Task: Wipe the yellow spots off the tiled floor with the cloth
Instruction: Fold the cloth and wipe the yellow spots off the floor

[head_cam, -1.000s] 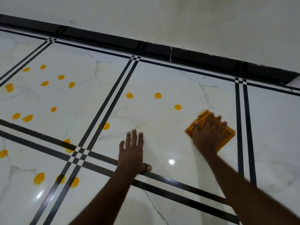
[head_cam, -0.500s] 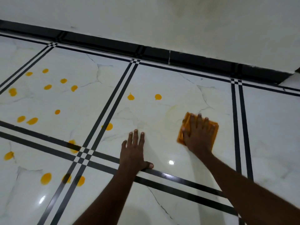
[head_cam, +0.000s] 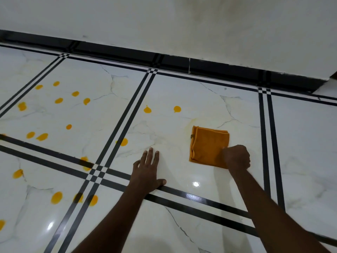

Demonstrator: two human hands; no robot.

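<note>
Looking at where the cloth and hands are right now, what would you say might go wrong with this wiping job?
The cloth has left a faint yellow smear just beyond its far edge, so more passes may spread residue rather than lift it. The right hand pinches only the cloth's near corner, so it may bunch or unfold. The left hand braces flat on glossy tile and could slip if wet.
</note>
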